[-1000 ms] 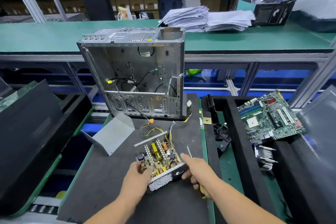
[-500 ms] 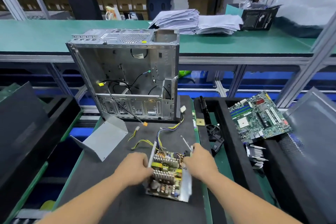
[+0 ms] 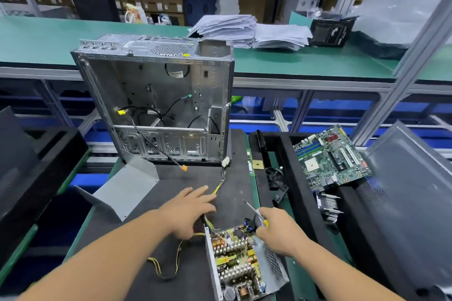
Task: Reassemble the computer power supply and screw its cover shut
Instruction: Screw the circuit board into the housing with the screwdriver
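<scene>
The open power supply (image 3: 241, 266) lies on the black mat near me, circuit board up, its metal tray around it. Its yellow and black cable bundle (image 3: 221, 184) runs from it toward the case. My left hand (image 3: 188, 212) lies over the cables with its fingers spread flat. My right hand (image 3: 275, 230) grips a yellow-handled screwdriver (image 3: 254, 211) at the supply's far right corner, tip pointing up and left. The grey bent metal cover (image 3: 124, 189) stands apart on the mat to the left.
An empty desktop case (image 3: 159, 102) stands upright behind the mat. A motherboard (image 3: 330, 159), a heatsink (image 3: 327, 205) and a black fan (image 3: 276, 178) lie in the black foam tray at right. Dark panels flank both sides.
The power supply has slid toward me and lies flatter. My left hand left its side and reached forward over the cables. My right hand still holds the screwdriver.
</scene>
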